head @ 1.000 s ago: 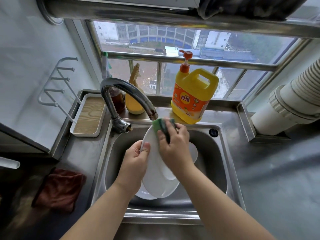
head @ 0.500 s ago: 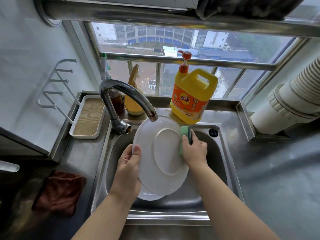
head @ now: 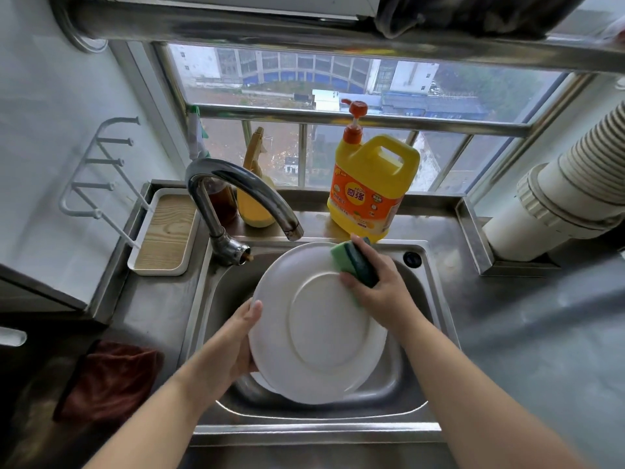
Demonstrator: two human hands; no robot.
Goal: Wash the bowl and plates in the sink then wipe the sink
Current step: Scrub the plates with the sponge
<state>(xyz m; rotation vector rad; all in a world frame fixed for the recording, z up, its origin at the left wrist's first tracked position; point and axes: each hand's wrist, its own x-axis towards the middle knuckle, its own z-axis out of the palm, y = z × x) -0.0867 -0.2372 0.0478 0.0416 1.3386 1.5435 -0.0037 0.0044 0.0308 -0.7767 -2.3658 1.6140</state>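
Steel sink: landmark. White plate, underside up, tilted over its basin. My left hand grips the plate's left rim, thumb on top. My right hand pinches a green sponge against the plate's far-right rim, below the faucet.

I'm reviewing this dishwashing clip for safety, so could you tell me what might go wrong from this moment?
1. The left hand holds the white plate only by its left edge, tilted over the sink; a soapy rim could slip, and the plate might drop onto the other dish beneath it and chip.
2. The right hand scrubs with the sponge near the plate's top rim, close to the tap spout; the plate could knock against it.
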